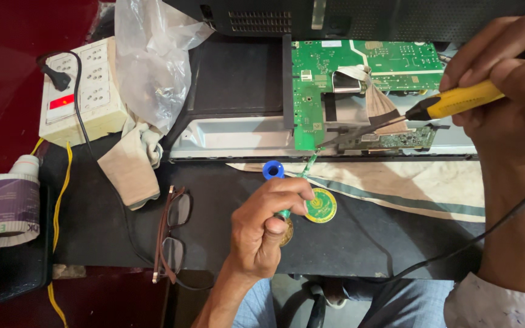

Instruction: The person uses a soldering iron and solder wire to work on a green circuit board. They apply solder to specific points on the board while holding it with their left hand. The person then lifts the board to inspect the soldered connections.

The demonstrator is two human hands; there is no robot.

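A glossy green circuit board [308,97], flat and studded with small parts, lies on a dull grey metal chassis [232,136] toward the far edge of the bench [347,243], whose top is matte black. The right hand [508,79] comes in from the right edge, fingers curled tight around a yellow-handled soldering iron [457,102]; its dark thin tip slants down to the board's near edge. The left hand [268,222], wrist bent up from the near edge, pinches a thin green solder strand [308,163] between thumb and fingers, its end meeting the iron's tip. Just beside that hand lies a round yellow tin [321,205]. Folded brown-rimmed spectacles [171,234] rest near the front edge, a white power strip [83,91] at the far left corner.
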